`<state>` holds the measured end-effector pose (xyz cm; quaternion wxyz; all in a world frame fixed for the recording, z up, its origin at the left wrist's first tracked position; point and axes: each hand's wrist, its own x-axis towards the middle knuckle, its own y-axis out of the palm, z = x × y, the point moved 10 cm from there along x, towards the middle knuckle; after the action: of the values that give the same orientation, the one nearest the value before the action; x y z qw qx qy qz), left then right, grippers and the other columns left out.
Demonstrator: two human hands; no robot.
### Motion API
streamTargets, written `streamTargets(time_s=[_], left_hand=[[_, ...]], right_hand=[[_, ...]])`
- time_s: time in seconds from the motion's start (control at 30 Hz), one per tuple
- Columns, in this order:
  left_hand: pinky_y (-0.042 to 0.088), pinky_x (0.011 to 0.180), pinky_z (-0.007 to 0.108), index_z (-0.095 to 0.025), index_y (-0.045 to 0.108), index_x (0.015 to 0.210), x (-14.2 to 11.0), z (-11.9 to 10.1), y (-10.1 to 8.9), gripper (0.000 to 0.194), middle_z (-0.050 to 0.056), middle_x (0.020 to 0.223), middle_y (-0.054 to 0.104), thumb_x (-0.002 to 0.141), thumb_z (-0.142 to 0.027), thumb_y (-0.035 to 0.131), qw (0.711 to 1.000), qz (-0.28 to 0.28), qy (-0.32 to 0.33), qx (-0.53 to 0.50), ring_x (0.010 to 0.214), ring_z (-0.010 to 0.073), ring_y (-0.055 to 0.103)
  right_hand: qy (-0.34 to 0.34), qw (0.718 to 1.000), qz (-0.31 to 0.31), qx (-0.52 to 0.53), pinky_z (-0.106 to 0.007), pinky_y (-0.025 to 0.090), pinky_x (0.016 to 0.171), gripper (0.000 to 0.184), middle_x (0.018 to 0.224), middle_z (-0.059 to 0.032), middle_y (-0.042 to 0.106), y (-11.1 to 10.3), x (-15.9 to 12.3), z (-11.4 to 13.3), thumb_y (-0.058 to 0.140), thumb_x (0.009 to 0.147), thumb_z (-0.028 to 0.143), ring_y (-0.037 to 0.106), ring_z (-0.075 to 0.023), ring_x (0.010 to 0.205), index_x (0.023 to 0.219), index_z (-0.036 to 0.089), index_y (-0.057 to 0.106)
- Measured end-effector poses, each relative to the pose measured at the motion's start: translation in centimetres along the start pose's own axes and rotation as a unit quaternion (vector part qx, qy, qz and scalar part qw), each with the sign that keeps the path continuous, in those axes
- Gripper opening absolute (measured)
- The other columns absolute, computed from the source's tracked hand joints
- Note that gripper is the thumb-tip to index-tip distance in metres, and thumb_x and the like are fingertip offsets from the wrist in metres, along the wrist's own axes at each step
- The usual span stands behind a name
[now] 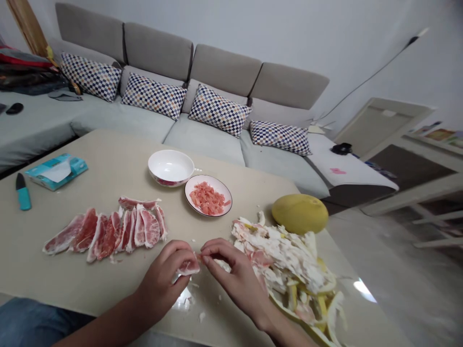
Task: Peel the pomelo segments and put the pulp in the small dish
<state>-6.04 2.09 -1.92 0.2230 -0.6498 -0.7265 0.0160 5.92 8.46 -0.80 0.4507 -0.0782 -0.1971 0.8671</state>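
Note:
My left hand (pixel 169 267) is wrapped round a pomelo segment (pixel 188 267), its pink flesh showing past the fingertips. The fingers of my right hand (pixel 235 270) pinch at the segment's end, on a small pinkish bit that may be flesh or membrane. Left of my hands, several pomelo segments (pixel 108 233) lie in a row on the table (pixel 72 279). Beyond my hands, a dark-rimmed plate (pixel 190 198) holds a heap of pink pomelo flesh (pixel 210 198). To the right is a pile of white pith and yellow peel (pixel 285 260).
A whole yellow pomelo (pixel 300 213) sits behind the peel pile. A white bowl (pixel 171 166) stands beside the plate. At the far left lie a tissue pack (pixel 58 171) and a teal-handled knife (pixel 23 195). A grey sofa (pixel 206 140) runs behind the table.

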Motion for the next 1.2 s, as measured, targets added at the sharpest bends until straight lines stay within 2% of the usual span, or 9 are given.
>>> streamTargets(time_s=[0.17,0.23,0.3,0.37,0.47,0.6,0.77,1.0,1.2], left_hand=[[0.042,0.084,0.030,-0.023,0.063,0.085,0.4,1.1,-0.3,0.019,0.006,0.095,0.061,0.076,-0.006,0.059,0.998,-0.022,-0.050,-0.024,0.093,0.0215,0.057],[0.044,0.081,0.030,-0.022,0.061,0.085,0.4,2.7,-0.1,0.013,0.005,0.092,0.061,0.076,-0.013,0.063,0.988,-0.026,-0.119,-0.094,0.090,0.0216,0.058],[0.046,0.076,0.030,-0.021,0.058,0.088,0.1,4.3,0.8,0.014,0.004,0.088,0.062,0.076,-0.020,0.066,0.960,-0.010,-0.199,-0.197,0.084,0.0207,0.060],[0.046,0.072,0.029,-0.020,0.056,0.091,-0.3,5.2,1.6,0.020,0.003,0.085,0.063,0.076,-0.026,0.068,0.925,0.005,-0.252,-0.283,0.081,0.0196,0.060],[0.046,0.072,0.028,-0.018,0.056,0.090,-0.4,5.5,1.9,0.023,0.002,0.083,0.063,0.074,-0.027,0.070,0.904,0.005,-0.270,-0.330,0.081,0.0182,0.059],[0.045,0.071,0.027,-0.018,0.057,0.090,-0.2,5.4,2.1,0.025,0.001,0.082,0.062,0.072,-0.025,0.072,0.911,0.011,-0.265,-0.315,0.077,0.0157,0.057],[0.045,0.081,0.030,-0.018,0.059,0.090,-0.1,5.1,2.7,0.022,0.003,0.089,0.065,0.074,-0.024,0.072,0.904,0.031,-0.243,-0.351,0.089,0.0191,0.060],[0.044,0.084,0.030,-0.020,0.060,0.089,-0.5,5.3,2.7,0.020,0.003,0.099,0.064,0.075,-0.022,0.073,0.889,0.016,-0.243,-0.387,0.092,0.0179,0.061],[0.043,0.086,0.028,-0.021,0.059,0.087,-0.5,5.0,2.6,0.021,0.001,0.101,0.063,0.073,-0.020,0.074,0.872,-0.006,-0.259,-0.415,0.093,0.0152,0.059]], right_hand=[[0.072,0.991,-0.008,0.108,-0.028,0.047,0.079,0.019,0.092,-0.0035,0.063,-0.8,0.4,-1.6,0.062,0.084,0.039,0.059,-0.0183,0.089,0.083,0.021,0.065],[0.084,0.992,-0.030,0.087,-0.028,0.047,0.074,0.023,0.087,-0.0025,0.062,-2.1,0.8,-2.4,0.060,0.085,0.042,0.058,-0.0169,0.081,0.080,0.020,0.063],[0.072,0.997,-0.027,0.015,-0.029,0.047,0.072,0.022,0.087,-0.0033,0.062,-3.0,1.2,-3.0,0.060,0.084,0.041,0.058,-0.0169,0.078,0.078,0.019,0.062],[0.053,0.995,0.001,-0.081,-0.033,0.048,0.079,0.018,0.098,-0.0055,0.063,-3.3,1.5,-3.6,0.063,0.081,0.034,0.059,-0.0189,0.084,0.093,0.021,0.065],[0.060,0.986,0.054,-0.146,-0.038,0.048,0.084,0.047,0.114,-0.0072,0.062,-2.5,1.1,-4.4,0.061,0.082,0.029,0.060,-0.0199,0.092,0.128,0.028,0.052],[0.084,0.991,0.103,-0.016,-0.031,0.051,0.074,0.044,0.111,-0.0062,0.064,0.1,0.3,-3.2,0.061,0.084,0.039,0.062,-0.0168,0.085,0.125,0.027,0.053],[0.127,0.984,0.078,0.102,-0.026,0.049,0.066,0.028,0.076,-0.0024,0.068,1.5,0.2,-2.9,0.069,0.079,0.042,0.060,-0.0134,0.068,0.094,0.018,0.067],[0.230,0.919,0.055,0.316,-0.024,0.050,0.071,0.031,0.073,-0.0009,0.071,2.3,-0.1,-5.6,0.081,0.066,0.037,0.064,-0.0109,0.069,0.087,0.016,0.069],[0.255,0.876,0.037,0.408,-0.019,0.051,0.073,0.032,0.080,-0.0026,0.072,2.8,-0.2,-6.6,0.085,0.062,0.029,0.066,-0.0096,0.073,0.086,0.014,0.070]])
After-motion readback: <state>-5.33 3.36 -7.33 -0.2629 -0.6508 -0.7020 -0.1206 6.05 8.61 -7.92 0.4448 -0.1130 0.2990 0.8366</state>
